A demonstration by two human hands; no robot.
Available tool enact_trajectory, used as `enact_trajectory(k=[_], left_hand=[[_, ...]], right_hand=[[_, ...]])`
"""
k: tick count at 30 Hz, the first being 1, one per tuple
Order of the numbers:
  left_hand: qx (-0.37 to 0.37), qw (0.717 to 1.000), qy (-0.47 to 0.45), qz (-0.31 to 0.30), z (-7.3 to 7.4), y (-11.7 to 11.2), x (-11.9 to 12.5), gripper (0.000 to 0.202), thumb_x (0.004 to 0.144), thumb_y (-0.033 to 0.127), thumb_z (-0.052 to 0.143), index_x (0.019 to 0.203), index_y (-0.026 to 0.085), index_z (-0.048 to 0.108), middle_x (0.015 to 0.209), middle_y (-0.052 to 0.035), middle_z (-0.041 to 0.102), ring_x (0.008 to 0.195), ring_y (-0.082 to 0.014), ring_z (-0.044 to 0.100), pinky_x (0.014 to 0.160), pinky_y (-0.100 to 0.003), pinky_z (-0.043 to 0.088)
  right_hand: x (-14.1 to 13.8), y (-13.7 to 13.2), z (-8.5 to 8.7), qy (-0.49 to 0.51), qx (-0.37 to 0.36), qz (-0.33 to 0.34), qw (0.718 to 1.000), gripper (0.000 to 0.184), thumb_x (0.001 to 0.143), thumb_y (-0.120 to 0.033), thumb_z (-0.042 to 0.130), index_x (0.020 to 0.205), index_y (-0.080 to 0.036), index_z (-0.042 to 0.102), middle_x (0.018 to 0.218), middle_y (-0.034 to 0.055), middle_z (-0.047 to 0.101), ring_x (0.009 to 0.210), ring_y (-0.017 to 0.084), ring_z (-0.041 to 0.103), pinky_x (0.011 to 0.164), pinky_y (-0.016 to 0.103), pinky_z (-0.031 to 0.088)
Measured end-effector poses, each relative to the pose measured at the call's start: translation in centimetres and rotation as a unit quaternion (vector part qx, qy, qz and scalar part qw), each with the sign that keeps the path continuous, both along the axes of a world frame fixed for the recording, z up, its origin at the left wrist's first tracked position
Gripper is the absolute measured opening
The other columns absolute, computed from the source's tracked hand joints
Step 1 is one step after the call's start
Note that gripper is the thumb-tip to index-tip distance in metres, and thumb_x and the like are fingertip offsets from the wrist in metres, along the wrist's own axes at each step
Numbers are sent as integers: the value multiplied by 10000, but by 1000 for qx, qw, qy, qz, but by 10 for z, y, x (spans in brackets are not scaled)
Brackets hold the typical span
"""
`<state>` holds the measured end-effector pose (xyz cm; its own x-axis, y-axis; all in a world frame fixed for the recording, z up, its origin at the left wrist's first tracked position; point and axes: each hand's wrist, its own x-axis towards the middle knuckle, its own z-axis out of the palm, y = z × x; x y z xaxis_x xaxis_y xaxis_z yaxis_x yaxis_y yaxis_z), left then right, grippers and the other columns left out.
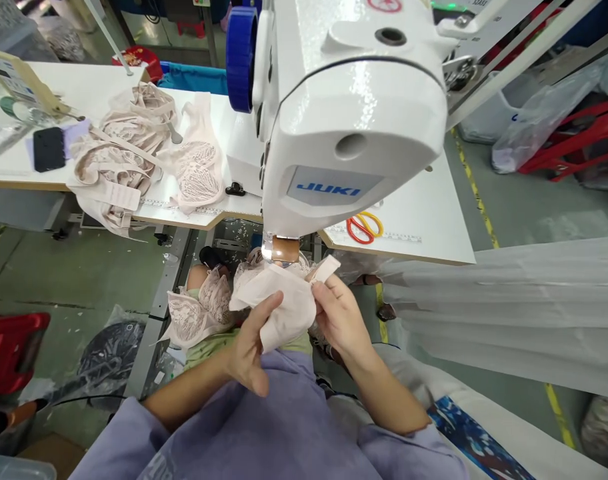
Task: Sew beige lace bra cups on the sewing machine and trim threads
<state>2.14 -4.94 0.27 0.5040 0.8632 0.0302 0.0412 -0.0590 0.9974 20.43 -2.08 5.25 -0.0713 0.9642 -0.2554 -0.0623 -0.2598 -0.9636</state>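
A pale pink bra [289, 310] is spread between my two hands, just below the needle area of a white sewing machine [354, 113]. My left hand [251, 343] grips the bra's near left side, thumb on top and the other fingers hidden beneath the cloth. With thumb and fingers pinched, my right hand [339, 310] holds the bra's right edge, where a short strap end [325, 269] sticks up. Another lace bra [197, 313] lies over my lap at the left. Part of the held bra's far side is hidden under the machine head.
Several bras are heaped on the white table [184, 217] at the left, beside a phone [49, 149]. Red and yellow-handled scissors [364, 227] lie right of the machine. White sheeting [509, 313] hangs at the right; a red stool [14, 353] stands at the left.
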Motion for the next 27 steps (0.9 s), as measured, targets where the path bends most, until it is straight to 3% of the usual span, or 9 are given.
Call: enact_trajectory(k=[3,5,8,11,14,16,19,21,27], left_hand=[[207,977,54,1,8,32,-16,1081,710,819,628,1571,258,293,1578,-184,395,1489,-451,295,1197,-586,265],[240,960,146,8,14,51,-19,987,815,715,601,1592,207,266,1575,-200,403,1490,-418,311,1219,-547,249],[206,943,259,-7,23,66,-18,860,892,587,585,1592,180,294,1473,-185,536,1407,-369,453,1193,-471,327],[173,932,320,-5,30,68,-17,744,907,539,605,1550,228,398,1292,-129,672,1252,-330,596,1098,-394,439],[168,925,340,7,33,65,-17,667,908,524,626,1501,257,482,1207,-111,709,1181,-319,638,1019,-345,490],[185,919,348,13,35,65,-17,625,921,509,619,1491,283,502,1240,-103,699,1225,-324,610,1040,-351,476],[194,913,359,21,37,67,-17,586,951,481,587,1508,328,484,1284,-78,683,1257,-311,582,1043,-342,472],[175,917,357,26,39,69,-16,590,957,474,581,1518,330,471,1289,-76,680,1212,-300,602,952,-301,515],[167,910,377,34,40,74,-15,656,948,486,594,1555,316,415,1130,-91,704,1041,-278,644,821,-268,530]], right_hand=[[7,29,3,-151,126,-12,980,345,938,-559,523,956,-227,618,1040,72,653,859,198,608,761,326,521],[8,47,-2,-241,183,-22,953,284,930,-488,556,880,-217,623,1058,71,613,883,192,574,791,324,500],[6,66,-15,-273,193,-48,941,212,905,-425,584,848,-221,576,937,43,565,827,179,541,766,311,493],[1,75,-29,-175,151,-53,971,186,920,-388,537,1030,-238,535,964,36,604,848,180,586,767,307,522],[0,83,-36,-87,103,-38,990,239,956,-372,447,1152,-246,501,1050,52,648,889,188,634,768,314,548],[2,91,-37,-95,107,-46,989,258,953,-384,471,1155,-236,530,1085,63,659,918,192,642,819,331,553],[7,105,-34,-158,148,-63,974,248,911,-392,558,1073,-209,603,1110,81,668,953,205,642,920,376,540],[9,113,-33,-207,179,-63,960,190,890,-365,574,963,-201,636,1064,87,682,985,226,642,957,404,528],[11,125,-36,-259,242,-23,935,221,906,-342,498,761,-215,606,822,72,687,907,245,650,902,418,548]])
